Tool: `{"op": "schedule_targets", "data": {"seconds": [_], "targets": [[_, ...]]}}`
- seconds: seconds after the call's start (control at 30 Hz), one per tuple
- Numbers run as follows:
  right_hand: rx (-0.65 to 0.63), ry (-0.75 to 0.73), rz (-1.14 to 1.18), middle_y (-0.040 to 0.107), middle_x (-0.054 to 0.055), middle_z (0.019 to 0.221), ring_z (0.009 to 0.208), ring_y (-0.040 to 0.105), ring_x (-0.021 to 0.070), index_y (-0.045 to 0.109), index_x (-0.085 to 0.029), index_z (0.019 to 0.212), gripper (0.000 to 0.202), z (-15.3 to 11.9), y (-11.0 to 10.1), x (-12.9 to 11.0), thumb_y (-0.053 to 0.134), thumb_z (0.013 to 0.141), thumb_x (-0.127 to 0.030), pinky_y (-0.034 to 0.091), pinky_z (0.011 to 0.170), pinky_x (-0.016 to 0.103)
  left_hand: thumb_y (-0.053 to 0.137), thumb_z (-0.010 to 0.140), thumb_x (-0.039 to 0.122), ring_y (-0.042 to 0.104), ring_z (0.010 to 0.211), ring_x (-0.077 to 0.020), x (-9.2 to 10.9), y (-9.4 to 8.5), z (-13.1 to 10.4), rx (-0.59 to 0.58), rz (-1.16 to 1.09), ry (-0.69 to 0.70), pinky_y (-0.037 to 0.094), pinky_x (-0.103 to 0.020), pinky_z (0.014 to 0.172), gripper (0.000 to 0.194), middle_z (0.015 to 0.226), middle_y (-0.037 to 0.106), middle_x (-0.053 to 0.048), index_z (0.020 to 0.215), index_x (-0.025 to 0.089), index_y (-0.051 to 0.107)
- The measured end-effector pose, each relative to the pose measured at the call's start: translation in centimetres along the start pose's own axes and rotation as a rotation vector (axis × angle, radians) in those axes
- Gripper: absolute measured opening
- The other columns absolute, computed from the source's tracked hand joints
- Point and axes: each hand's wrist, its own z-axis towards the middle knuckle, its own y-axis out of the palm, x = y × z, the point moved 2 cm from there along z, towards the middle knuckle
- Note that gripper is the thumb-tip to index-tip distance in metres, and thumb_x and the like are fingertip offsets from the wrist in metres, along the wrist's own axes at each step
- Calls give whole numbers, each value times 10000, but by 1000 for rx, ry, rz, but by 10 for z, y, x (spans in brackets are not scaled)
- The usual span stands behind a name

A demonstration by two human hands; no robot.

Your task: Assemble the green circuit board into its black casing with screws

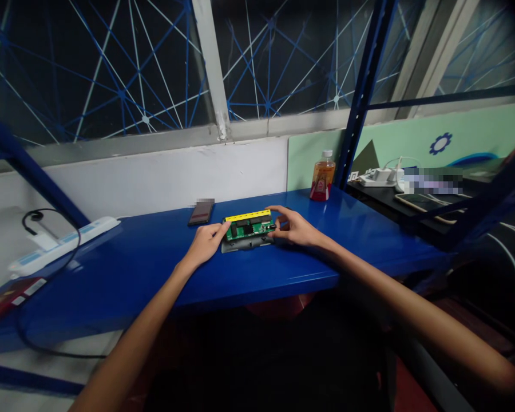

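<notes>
A green circuit board [252, 228] with a yellow strip [248, 216] along its far edge is between my hands, over the blue table. Under its near side shows a dark grey casing [246, 245], partly hidden by the board. My left hand [206, 244] grips the board's left end, thumb on top and the other fingers curled. At the right end, my right hand [295, 226] has its thumb and fingers bent around the board's corner. Whether a small part sits between those fingertips I cannot make out.
Behind the board lies a dark phone [201, 212] on the blue table [154, 263]. A bottle with reddish-orange liquid [323, 177] stands at the back right, beside a blue metal post [360, 86]. On the left are a white power strip [64, 246] with a black cable and a red box [12, 297].
</notes>
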Motion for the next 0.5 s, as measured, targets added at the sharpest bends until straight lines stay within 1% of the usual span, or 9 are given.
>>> {"op": "schedule_targets", "data": {"seconds": [0.07, 0.13, 0.23, 0.33, 0.5], "targets": [[-2, -2, -4, 524, -53, 678, 475, 478, 79, 390, -225, 1353, 696, -1, 0, 0, 722, 742, -244, 416, 413, 207, 382, 931, 489, 436, 550, -123, -1, 0, 0, -6, -6, -2, 350, -235, 576, 523, 569, 474, 20, 517, 171, 419], [-12, 4, 2, 524, -60, 669, 442, 474, 75, 384, -224, 1357, 697, -1, 1, 0, 713, 743, -241, 413, 399, 211, 380, 930, 495, 442, 548, -125, -1, 0, 0, -17, -22, -2, 352, -234, 566, 527, 561, 473, 20, 516, 173, 423], [-21, 18, 15, 519, -68, 662, 386, 463, 67, 370, -216, 1375, 709, -2, 1, 0, 701, 749, -238, 398, 370, 216, 395, 926, 491, 474, 578, -142, 0, 0, -1, -28, -47, 2, 370, -234, 567, 512, 564, 512, 11, 536, 171, 484], [-18, 22, 25, 528, -64, 664, 379, 473, 73, 357, -204, 1394, 741, -2, 1, -1, 708, 742, -237, 400, 362, 221, 414, 927, 468, 488, 591, -148, 1, -1, -1, -21, -51, 7, 378, -238, 575, 491, 571, 534, 5, 549, 171, 518], [-10, 11, 12, 533, -62, 653, 378, 473, 72, 380, -194, 1393, 736, -3, 0, -1, 719, 741, -243, 399, 369, 221, 401, 942, 459, 472, 574, -137, 3, -2, 0, -20, -32, 37, 365, -250, 583, 506, 569, 500, 11, 528, 178, 471]]}}
